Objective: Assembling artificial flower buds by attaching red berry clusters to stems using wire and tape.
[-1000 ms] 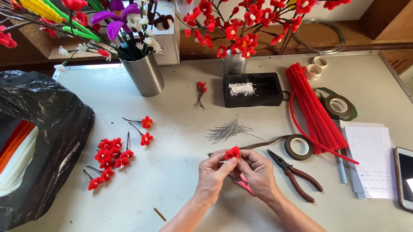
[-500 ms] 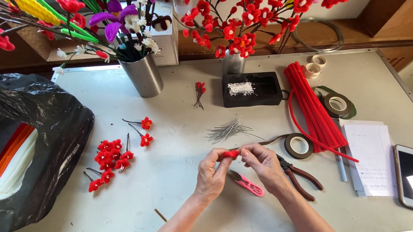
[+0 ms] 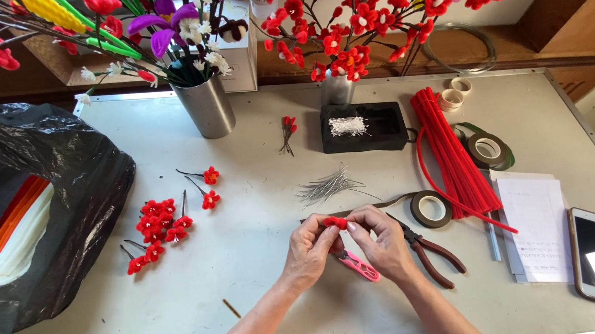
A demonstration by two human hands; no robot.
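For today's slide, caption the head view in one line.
Both hands pinch a small red flower above pink snips and pliers.

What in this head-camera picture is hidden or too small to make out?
- Red piece: mostly covered by the left hand and right hand; its shape is unclear.
- Pink tool: its front end lies under the hands.
- Pliers: the jaws are hidden behind the right hand.
- Black bag: cut off by the left edge.
- Sheet of paper: the print is too small to read.
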